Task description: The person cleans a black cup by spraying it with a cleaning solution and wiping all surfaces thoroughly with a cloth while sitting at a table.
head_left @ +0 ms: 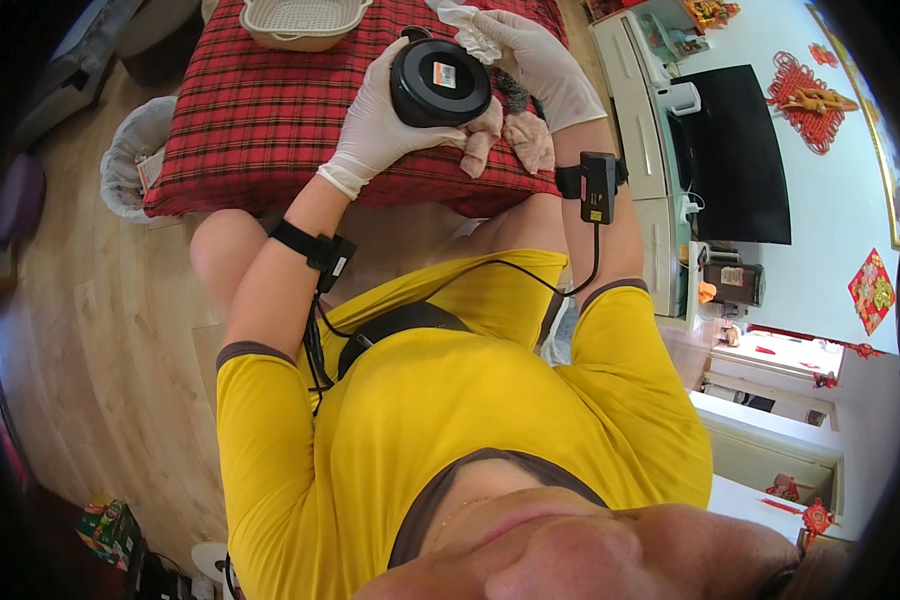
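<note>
My left hand [385,125], in a white glove, is wrapped round a black round container [425,95]. Its flat base, with a small white and orange sticker, faces me; the rest of its body is hidden behind. A dark ring-like loop shows at its far edge. My right hand [535,60], also gloved in white, is closed on a crumpled white tissue [478,42] close beside the container's far right edge. Below the right hand, pinkish crumpled cloths [528,140] lie on the red plaid tablecloth [260,110].
A cream plastic basket [305,38] stands on the table at the far left. Beside the table's left edge is a waste bin [120,165] lined with a pale bag. Drawers [630,95] and a black television [735,155] are on the right. Cables run from bands on both my forearms.
</note>
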`<state>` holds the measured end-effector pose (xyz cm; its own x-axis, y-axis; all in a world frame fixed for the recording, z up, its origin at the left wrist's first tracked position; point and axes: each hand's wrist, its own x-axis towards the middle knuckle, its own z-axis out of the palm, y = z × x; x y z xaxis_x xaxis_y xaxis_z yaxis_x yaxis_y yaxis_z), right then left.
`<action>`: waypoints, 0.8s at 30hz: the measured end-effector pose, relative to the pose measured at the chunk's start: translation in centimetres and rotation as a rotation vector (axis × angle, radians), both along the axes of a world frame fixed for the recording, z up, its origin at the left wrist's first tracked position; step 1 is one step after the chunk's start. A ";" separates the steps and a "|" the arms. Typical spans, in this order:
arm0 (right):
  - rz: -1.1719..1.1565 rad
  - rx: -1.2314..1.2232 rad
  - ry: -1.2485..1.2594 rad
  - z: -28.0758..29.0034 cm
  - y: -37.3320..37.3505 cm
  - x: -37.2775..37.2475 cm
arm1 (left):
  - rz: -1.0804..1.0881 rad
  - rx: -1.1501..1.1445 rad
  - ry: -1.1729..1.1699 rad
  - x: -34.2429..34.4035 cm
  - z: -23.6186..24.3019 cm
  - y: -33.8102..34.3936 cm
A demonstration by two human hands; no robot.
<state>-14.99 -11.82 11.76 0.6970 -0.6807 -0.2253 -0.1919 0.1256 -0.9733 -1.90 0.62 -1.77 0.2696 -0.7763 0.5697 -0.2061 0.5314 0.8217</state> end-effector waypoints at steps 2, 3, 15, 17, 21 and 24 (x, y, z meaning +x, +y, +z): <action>0.036 0.081 -0.109 -0.2 -0.3 -0.8 | -0.043 -0.012 0.031 0.1 0.3 0.0; 0.037 0.093 -0.123 -0.5 -0.5 -1.0 | -0.031 -0.012 0.025 0.1 0.1 0.0; 0.286 -1.554 0.080 -1.6 1.1 1.6 | 0.049 0.079 -0.033 -0.1 -0.3 -0.2; 0.466 -1.827 0.054 -2.4 0.1 1.9 | 0.033 0.129 -0.035 0.0 0.0 0.0; 0.540 -1.689 0.159 -1.5 0.9 2.2 | 0.084 0.097 -0.065 0.0 -0.2 0.0; 0.553 -1.590 0.220 -0.9 1.0 2.8 | 0.037 0.067 0.010 0.1 -0.2 -0.2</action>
<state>-12.15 -10.82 10.89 0.9620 -0.0169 0.2724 -0.0138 -0.9998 -0.0133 -1.81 0.38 -2.02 0.3042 -0.8020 0.5140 -0.2167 0.4672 0.8572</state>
